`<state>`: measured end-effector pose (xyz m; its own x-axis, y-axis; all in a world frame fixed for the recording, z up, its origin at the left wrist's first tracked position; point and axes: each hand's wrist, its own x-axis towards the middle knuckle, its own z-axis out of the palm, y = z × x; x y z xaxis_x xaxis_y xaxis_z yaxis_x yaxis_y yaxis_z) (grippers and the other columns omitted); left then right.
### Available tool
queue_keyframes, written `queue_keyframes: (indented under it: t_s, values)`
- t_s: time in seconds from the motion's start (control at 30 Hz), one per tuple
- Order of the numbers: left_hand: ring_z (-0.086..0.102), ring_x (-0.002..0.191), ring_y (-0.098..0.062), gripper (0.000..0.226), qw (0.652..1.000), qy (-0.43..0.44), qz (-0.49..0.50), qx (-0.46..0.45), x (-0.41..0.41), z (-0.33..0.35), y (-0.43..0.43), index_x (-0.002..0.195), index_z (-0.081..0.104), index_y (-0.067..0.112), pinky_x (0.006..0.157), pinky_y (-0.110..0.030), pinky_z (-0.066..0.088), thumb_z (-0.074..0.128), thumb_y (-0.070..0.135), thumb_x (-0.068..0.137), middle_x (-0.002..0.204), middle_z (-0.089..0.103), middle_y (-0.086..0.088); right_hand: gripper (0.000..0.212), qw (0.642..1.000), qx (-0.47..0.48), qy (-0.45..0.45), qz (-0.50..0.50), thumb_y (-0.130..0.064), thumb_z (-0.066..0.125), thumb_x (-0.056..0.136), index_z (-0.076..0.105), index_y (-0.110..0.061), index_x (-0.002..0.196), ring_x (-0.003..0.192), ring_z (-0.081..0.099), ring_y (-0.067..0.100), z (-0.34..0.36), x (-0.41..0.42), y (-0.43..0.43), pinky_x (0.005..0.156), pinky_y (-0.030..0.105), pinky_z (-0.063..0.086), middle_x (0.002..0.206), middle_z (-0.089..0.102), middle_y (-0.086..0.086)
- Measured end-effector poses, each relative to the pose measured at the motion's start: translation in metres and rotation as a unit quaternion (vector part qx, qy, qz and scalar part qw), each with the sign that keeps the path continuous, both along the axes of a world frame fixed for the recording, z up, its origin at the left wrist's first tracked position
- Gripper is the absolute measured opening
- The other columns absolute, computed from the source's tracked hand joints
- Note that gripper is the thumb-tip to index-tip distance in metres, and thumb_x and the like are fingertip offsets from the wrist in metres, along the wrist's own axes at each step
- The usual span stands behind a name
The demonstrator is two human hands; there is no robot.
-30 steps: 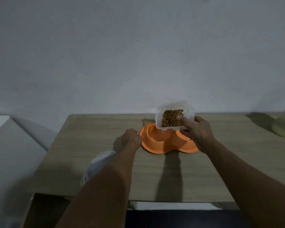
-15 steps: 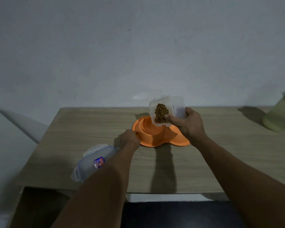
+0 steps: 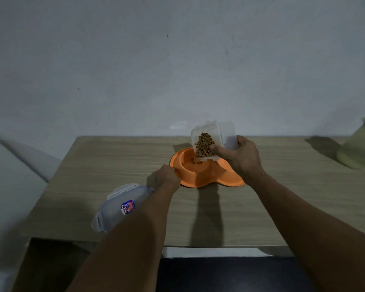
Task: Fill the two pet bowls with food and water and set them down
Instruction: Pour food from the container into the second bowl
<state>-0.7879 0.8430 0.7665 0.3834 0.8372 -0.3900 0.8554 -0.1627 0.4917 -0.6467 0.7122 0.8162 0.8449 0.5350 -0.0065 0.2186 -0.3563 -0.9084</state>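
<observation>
An orange double pet bowl (image 3: 200, 175) rests on the wooden table (image 3: 114, 161) near the back wall. My right hand (image 3: 240, 157) grips a clear plastic food container (image 3: 215, 135), tipped steeply over the left bowl. Brown kibble (image 3: 204, 145) has slid to the container's mouth, and a few pieces lie in the left bowl. My left hand (image 3: 165, 175) pinches the bowl's left rim. The right bowl is mostly hidden behind my right hand.
The container's clear lid (image 3: 118, 205) with a blue and red sticker lies at the table's front left, partly under my left forearm. A pale green jug (image 3: 358, 146) stands at the far right edge. A white surface sits left of the table.
My right hand has tipped the container further over the left bowl. The kibble has slid toward its mouth and the first pieces have dropped into the bowl. My left hand stays on the rim.
</observation>
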Motion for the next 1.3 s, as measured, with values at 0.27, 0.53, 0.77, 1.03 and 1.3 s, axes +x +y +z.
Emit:
queue_keyframes:
  t_s: [0.27,0.53,0.77,1.03,1.3]
  values:
    - [0.064,0.105,-0.022,0.029,1.0,-0.002,-0.005,0.001,-0.0017,-0.0004,0.0011,0.124,0.064,0.019,0.058,-0.024,0.038,0.057,0.023,0.096,0.113,0.069,-0.005,0.054,1.0,-0.007,-0.013,-0.009,-0.047,0.086,0.064,0.064,-0.012,0.099,0.082,0.065,0.014,-0.0027,0.0007,0.002,0.067,0.028,0.053,0.088,0.068,-0.003]
    - [0.063,0.108,-0.024,0.031,1.0,0.007,-0.003,0.008,-0.0011,0.0011,0.0002,0.126,0.063,0.019,0.067,-0.026,0.038,0.057,0.022,0.096,0.118,0.067,-0.006,0.05,1.0,-0.003,-0.011,0.005,-0.044,0.087,0.065,0.063,-0.013,0.097,0.077,0.063,0.01,-0.0007,0.0029,0.0039,0.06,0.02,0.045,0.084,0.067,-0.005]
    - [0.062,0.108,-0.024,0.031,0.999,0.018,-0.022,0.028,-0.0023,0.0029,-0.0005,0.125,0.064,0.022,0.069,-0.027,0.039,0.058,0.024,0.095,0.117,0.067,-0.005,0.062,0.999,-0.028,-0.031,-0.01,-0.054,0.085,0.057,0.066,-0.012,0.098,0.088,0.068,0.022,-0.0051,0.0037,0.007,0.08,0.043,0.058,0.092,0.071,0.003]
    - [0.063,0.109,-0.023,0.031,1.0,0.002,-0.011,0.012,-0.0023,0.0009,0.001,0.126,0.064,0.019,0.07,-0.027,0.04,0.059,0.023,0.095,0.116,0.069,-0.006,0.059,1.0,-0.019,-0.019,-0.006,-0.051,0.087,0.059,0.065,-0.012,0.097,0.089,0.066,0.02,-0.0011,0.0018,0.0043,0.077,0.037,0.057,0.093,0.07,0.002]
    - [0.062,0.112,-0.027,0.033,1.0,0.004,-0.018,0.014,-0.0011,-0.0022,0.0021,0.126,0.064,0.018,0.073,-0.028,0.042,0.061,0.02,0.094,0.12,0.067,-0.008,0.059,0.998,-0.05,-0.048,-0.011,-0.053,0.085,0.062,0.064,-0.009,0.095,0.085,0.064,0.022,-0.0005,0.004,0.0039,0.073,0.039,0.056,0.09,0.068,0.005]
